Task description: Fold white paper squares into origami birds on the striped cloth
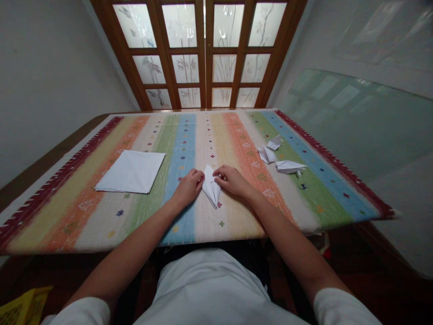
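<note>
White T-shirt (pixel 209 289) fills the near edge of view; 2 bare forearms run from its sleeves out over the desk (pixel 50 158). Near left, below desk level, lies a yellow printed item (pixel 25 307), cut off by the frame; possibly a bag, contents cannot be told.

Left hand (pixel 189 187) and right hand (pixel 233 179) meet at mid-desk. Folded white paper (pixel 211 188) sits between them, flat on the desk: a narrow, pointed kite shape with layered flaps, tip toward the near side. Both grips narrow: left fingers curled against its left edge, right fingertips (pixel 216 177) pressed on its upper right part. Paper is thin and crisp, with sharp creases.

Striped woven cloth (pixel 77 216) covers the desk, its cream, green, blue, orange and yellow bands dotted with small stitched motifs, with a dark red patterned border along the left and right sides. Flat white paper square (pixel 130 171) lies left of the left hand, not touching it, with faint crease lines. To the right, on the green band, sit 3 folded paper pieces: (pixel 266 155), (pixel 274 143) and a winged form (pixel 290 167), close together.

Far side: wood-framed glass doors (pixel 203 54) with frosted bamboo patterns. Right: large glass pane (pixel 358 122) with a pale green edge.
</note>
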Motion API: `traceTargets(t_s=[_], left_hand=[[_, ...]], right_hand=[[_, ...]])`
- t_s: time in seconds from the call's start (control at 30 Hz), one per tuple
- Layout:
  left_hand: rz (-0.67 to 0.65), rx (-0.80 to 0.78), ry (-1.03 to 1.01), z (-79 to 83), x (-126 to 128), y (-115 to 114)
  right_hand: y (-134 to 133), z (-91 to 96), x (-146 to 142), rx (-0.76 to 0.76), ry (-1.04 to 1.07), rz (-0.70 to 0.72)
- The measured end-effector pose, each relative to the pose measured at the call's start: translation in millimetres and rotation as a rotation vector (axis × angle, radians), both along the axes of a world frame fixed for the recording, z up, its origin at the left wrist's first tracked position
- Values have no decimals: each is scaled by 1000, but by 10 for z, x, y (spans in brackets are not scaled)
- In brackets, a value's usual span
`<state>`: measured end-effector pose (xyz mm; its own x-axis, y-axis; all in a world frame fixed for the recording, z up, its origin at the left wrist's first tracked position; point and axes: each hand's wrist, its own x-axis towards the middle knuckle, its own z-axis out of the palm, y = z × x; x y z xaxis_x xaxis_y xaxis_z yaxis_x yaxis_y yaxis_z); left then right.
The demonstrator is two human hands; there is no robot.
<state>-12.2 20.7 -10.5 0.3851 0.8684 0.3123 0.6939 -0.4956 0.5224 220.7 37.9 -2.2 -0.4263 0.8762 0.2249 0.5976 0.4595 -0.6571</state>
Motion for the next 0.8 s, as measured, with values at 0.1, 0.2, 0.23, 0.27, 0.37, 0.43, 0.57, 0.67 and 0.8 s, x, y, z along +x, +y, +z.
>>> traceTargets(t_s=[0.1, 0.2, 0.23, 0.27, 0.37, 0.43, 0.57, 0.67, 0.8], left_hand=[[4, 8, 52, -8, 3, -3], [-17, -11, 103, -4, 6, -8], [-39, -10, 117, -2, 7, -10], [-64, -7, 128, 0, 10, -13], [-119, 3, 150, 12, 22, -34], [-130, 8, 143, 24, 32, -60], [-140, 10, 102, 45, 51, -108], [-138, -42, 38, 52, 60, -117], [-79, -124, -140, 91, 49, -104]], right_hand=[[-18, -6, -17, -14, -25, -3], [-40, 8, -41, -13, -61, -39], [-48, 19, -47, -13, -73, -56], [-57, 32, -52, -13, -83, -74], [-89, 70, -60, -17, -96, -100], [-109, 85, -60, -25, -87, -89], [-115, 78, -52, -47, -20, -71], [-93, 63, -47, -83, 115, -56], [-105, 72, -63, -174, 365, 25]])
